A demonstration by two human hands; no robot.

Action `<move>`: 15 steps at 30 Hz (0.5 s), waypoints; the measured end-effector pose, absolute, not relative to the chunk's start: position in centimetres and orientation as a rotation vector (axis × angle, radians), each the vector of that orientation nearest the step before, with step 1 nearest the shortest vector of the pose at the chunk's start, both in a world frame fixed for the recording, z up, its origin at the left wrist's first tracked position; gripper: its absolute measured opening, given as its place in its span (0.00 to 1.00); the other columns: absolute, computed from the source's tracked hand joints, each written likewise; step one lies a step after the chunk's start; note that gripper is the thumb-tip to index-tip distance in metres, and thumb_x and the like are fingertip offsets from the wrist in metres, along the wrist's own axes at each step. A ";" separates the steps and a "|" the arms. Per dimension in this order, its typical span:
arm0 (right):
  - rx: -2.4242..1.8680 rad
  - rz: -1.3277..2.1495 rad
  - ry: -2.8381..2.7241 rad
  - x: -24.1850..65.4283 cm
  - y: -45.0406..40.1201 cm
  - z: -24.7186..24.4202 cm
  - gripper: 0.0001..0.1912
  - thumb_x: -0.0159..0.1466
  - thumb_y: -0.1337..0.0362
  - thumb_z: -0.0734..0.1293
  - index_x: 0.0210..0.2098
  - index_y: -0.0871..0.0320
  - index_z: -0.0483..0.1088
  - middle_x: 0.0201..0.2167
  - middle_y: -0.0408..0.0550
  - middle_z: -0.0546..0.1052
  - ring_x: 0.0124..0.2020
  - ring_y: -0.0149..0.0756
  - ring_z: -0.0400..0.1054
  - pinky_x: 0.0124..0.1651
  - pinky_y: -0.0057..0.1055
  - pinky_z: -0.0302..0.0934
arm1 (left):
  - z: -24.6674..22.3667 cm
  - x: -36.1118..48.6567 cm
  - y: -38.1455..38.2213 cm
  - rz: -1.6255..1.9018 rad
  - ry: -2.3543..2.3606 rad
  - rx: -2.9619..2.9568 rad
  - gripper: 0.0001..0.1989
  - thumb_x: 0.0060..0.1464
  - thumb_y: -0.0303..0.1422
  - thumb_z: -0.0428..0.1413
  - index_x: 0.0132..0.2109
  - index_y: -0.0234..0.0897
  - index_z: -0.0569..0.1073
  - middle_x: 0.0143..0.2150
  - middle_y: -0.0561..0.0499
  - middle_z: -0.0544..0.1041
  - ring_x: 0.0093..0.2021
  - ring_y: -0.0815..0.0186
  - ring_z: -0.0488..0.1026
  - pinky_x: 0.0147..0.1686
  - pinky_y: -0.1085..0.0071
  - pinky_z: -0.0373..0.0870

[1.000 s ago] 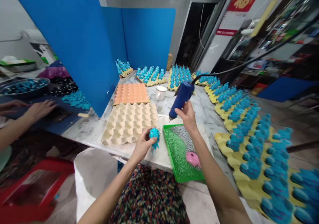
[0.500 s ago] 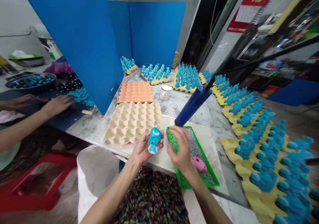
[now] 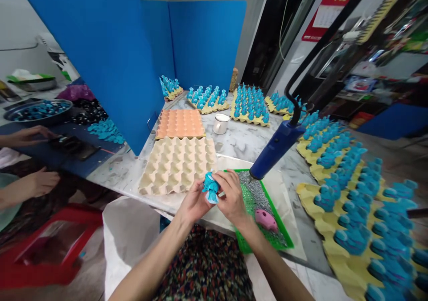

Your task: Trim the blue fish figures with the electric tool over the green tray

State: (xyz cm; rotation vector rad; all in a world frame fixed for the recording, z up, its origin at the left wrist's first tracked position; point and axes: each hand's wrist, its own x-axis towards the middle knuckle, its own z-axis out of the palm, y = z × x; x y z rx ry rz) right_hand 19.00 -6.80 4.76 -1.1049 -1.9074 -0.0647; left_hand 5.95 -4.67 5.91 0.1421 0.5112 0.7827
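My left hand (image 3: 196,201) is closed around a small blue toy figure (image 3: 210,186) with a pale, fan-shaped tail. From the other side, the fingers of my right hand (image 3: 230,196) grip the same figure, covering part of it. Just right of my hands hangs a dark blue electric screwdriver (image 3: 277,150), its tip pointing down over a green basket (image 3: 282,229). Loose silvery screws (image 3: 256,194) lie inside the basket beside a pink, rounded piece (image 3: 266,220).
An egg-carton tray (image 3: 177,165) and an orange tray (image 3: 180,123) lie ahead, near a white mug (image 3: 221,123). Yellow trays (image 3: 312,198) of blue figures line the right and back. Left, beyond a blue partition (image 3: 96,47), a co-worker's hands (image 3: 36,185) show.
My right hand has moved left onto the toy figure. The screwdriver has swung to the right, away from my hand. The co-worker's nearer hand has drawn back.
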 end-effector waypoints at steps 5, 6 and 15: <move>-1.040 -0.091 -1.847 18.8 -6.7 4.6 0.22 0.58 0.71 0.62 0.52 0.53 0.65 0.42 0.50 0.74 0.44 0.42 0.68 0.56 0.51 0.58 | 6.1 6.1 -4.8 0.778 0.489 0.121 0.07 0.57 0.31 0.51 0.36 0.33 0.71 0.30 0.50 0.74 0.30 0.68 0.72 0.36 0.71 0.71; -1.047 -0.098 -1.832 18.7 -6.7 4.4 0.22 0.58 0.71 0.61 0.52 0.53 0.65 0.42 0.50 0.74 0.44 0.42 0.68 0.56 0.51 0.58 | 6.0 6.2 -4.7 0.791 0.489 0.128 0.07 0.57 0.30 0.50 0.35 0.33 0.71 0.29 0.51 0.74 0.29 0.69 0.71 0.36 0.71 0.71; -1.148 0.227 -2.091 20.0 -7.9 8.2 0.28 0.57 0.68 0.66 0.56 0.53 0.61 0.53 0.52 0.67 0.54 0.46 0.61 0.57 0.49 0.58 | 5.7 4.4 -3.4 0.706 0.515 0.238 0.07 0.52 0.33 0.55 0.34 0.31 0.72 0.27 0.48 0.73 0.25 0.67 0.71 0.35 0.67 0.72</move>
